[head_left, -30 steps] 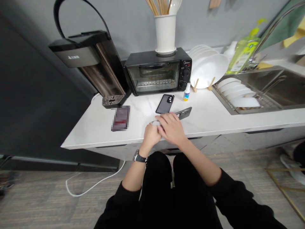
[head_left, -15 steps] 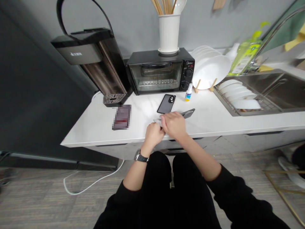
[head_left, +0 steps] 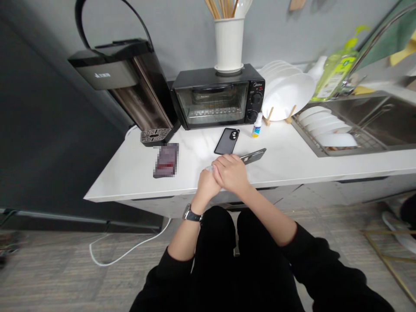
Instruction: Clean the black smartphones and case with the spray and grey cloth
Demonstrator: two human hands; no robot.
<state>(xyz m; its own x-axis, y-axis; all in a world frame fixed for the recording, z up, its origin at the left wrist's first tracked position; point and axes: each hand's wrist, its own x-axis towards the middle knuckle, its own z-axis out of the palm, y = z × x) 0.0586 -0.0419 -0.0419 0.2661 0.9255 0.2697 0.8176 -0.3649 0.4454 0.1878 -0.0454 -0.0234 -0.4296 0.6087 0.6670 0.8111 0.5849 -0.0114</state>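
Observation:
My left hand (head_left: 208, 184), a watch on its wrist, is closed in front of the counter edge. Fingers curled, my right hand (head_left: 231, 174) presses against it from the right. A scrap of thin whitish cloth (head_left: 209, 168) pokes out at the fingers of both hands; most of it is hidden. Just beyond my right hand a dark grey phone (head_left: 256, 156) juts out to the right, its near end covered by that hand. Behind the hands lies a black-edged phone case (head_left: 226, 141) with camera cutouts. To its right stands a small white spray bottle (head_left: 256, 126) with yellow at the bottom.
A pixelated purplish item (head_left: 167, 160) lies on the white counter (head_left: 130, 173), left of my hands. Behind stand a black drinks machine (head_left: 130, 82), a toaster oven (head_left: 217, 102) and racked plates (head_left: 289, 95). Bowls sit in the sink (head_left: 373, 143) at right.
My right hand has shifted a little left and down, closer over the left one. More of the grey phone shows beyond it. The phone case and bottle stay put.

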